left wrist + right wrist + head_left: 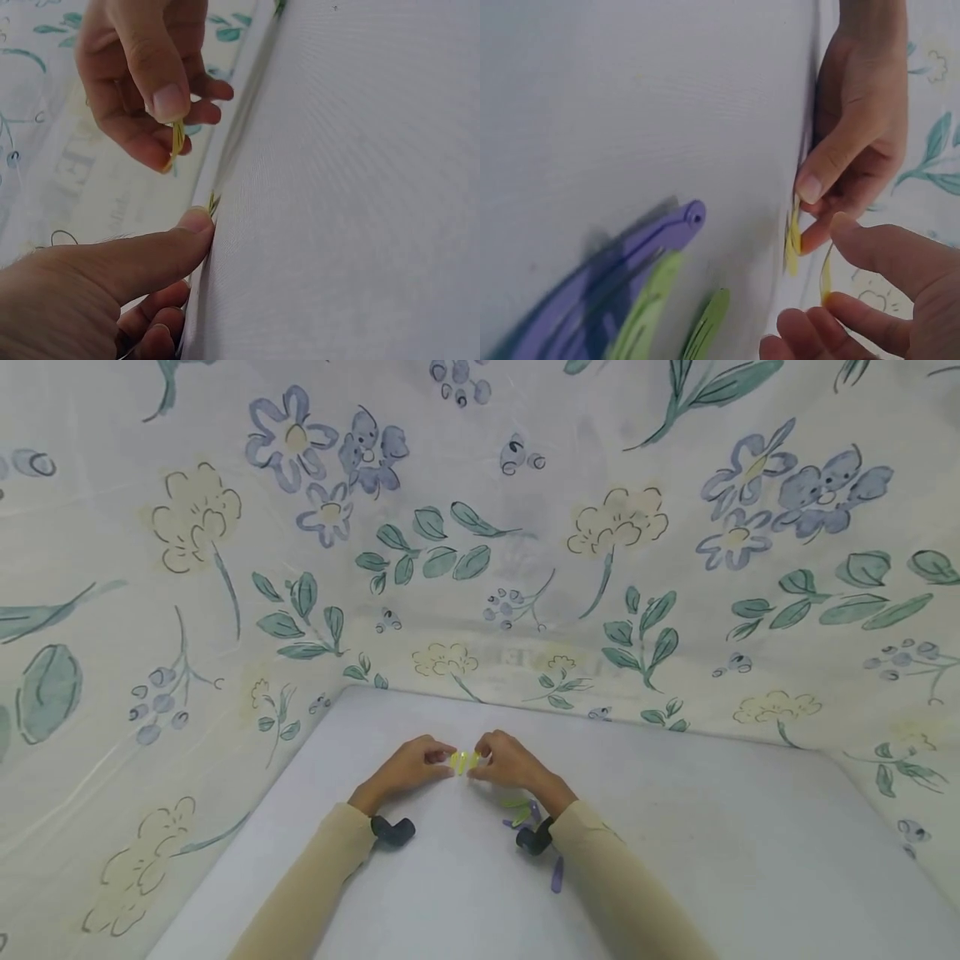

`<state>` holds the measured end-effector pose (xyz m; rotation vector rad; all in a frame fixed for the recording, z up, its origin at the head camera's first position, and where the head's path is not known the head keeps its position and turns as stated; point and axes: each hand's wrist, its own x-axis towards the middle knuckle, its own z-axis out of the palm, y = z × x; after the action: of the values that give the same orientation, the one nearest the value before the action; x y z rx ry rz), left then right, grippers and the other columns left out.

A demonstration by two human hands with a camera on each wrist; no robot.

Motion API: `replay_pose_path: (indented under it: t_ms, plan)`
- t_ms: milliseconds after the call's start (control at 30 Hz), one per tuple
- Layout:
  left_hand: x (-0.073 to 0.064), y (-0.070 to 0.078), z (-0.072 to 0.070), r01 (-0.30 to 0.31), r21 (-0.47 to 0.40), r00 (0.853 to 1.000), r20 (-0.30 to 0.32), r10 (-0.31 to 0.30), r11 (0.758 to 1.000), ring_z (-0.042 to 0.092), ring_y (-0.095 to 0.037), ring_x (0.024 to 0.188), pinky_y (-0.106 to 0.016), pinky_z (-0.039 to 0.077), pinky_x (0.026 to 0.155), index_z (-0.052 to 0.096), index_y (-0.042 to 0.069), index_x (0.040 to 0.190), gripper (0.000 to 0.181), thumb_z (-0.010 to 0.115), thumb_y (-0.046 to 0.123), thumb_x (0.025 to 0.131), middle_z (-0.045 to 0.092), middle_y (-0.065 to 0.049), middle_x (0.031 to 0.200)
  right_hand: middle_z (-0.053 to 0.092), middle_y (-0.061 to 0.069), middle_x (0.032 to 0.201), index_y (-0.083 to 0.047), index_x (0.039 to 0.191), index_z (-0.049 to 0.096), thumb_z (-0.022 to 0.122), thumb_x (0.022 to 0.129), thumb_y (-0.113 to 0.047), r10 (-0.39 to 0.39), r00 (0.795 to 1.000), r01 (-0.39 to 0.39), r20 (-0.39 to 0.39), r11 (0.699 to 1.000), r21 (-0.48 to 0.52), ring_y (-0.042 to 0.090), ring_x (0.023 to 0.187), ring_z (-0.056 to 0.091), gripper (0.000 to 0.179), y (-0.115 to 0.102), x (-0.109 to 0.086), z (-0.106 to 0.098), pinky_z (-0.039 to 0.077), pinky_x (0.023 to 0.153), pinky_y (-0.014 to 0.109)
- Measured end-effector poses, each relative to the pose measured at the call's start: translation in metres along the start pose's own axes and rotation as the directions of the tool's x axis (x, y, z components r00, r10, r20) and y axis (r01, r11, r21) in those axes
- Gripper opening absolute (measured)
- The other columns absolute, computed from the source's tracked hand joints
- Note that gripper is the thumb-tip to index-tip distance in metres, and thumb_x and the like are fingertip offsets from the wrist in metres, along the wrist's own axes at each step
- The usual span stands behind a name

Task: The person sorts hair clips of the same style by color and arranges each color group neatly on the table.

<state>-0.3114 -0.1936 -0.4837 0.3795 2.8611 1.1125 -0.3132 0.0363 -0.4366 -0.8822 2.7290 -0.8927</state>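
Several yellow snap hair clips [462,763] are side by side between my two hands, low over the far part of the white table. My left hand [412,766] pinches a yellow clip [793,238] by its ends between thumb and forefinger, close to the tabletop. From the other side, my right hand [517,763] pinches another yellow clip [826,276] between thumb and fingertip, held apart from the left hand's clip. Its remaining fingers [206,112] are spread loosely. In the left wrist view, the left thumb mostly hides its clip [214,202].
Purple clips [615,285] and green clips [705,326] lie in a loose group under my right wrist. One purple clip [557,874] lies apart, nearer me. Flower-patterned cloth [480,577] rises behind the white table [712,835] and at its sides.
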Motion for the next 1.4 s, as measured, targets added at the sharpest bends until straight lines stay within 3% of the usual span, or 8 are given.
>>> replay_pose_path:
  t_ms: [433,1200,1400]
  plan:
    - [0.001,0.0,0.0,-0.01,-0.006,1.0,-0.002,0.01,1.0,0.055,-0.014,0.09,-0.034,0.047,0.084,0.07,0.017,0.124,0.04,0.079,0.025,0.085,0.061,0.003,0.096,0.063,0.008,0.106,-0.002,0.114,0.064,0.08,0.084,-0.028,0.124,0.992,-0.124,0.001,0.99,-0.068,0.019,0.094,0.059,0.043,-0.003,0.008,0.007,0.052,0.088,0.035]
    - [0.0,0.003,0.0,0.004,-0.018,1.0,0.011,-0.004,1.0,0.055,-0.014,0.09,-0.033,0.047,0.084,0.07,0.016,0.125,0.042,0.079,0.023,0.085,0.061,0.003,0.096,0.06,0.005,0.102,-0.002,0.116,0.064,0.08,0.084,-0.026,0.165,0.986,-0.164,0.004,0.981,-0.105,0.017,0.091,0.056,0.043,-0.003,0.01,0.012,0.051,0.088,0.036]
    - [0.0,0.001,-0.001,-0.018,-0.011,1.0,0.01,0.018,1.0,0.055,-0.014,0.089,-0.033,0.047,0.083,0.068,0.016,0.128,0.045,0.079,0.023,0.085,0.06,0.004,0.096,0.06,0.004,0.101,-0.003,0.117,0.064,0.08,0.084,-0.027,0.16,0.987,-0.158,0.008,0.981,-0.117,0.016,0.09,0.056,0.044,-0.002,0.012,0.012,0.051,0.088,0.035]
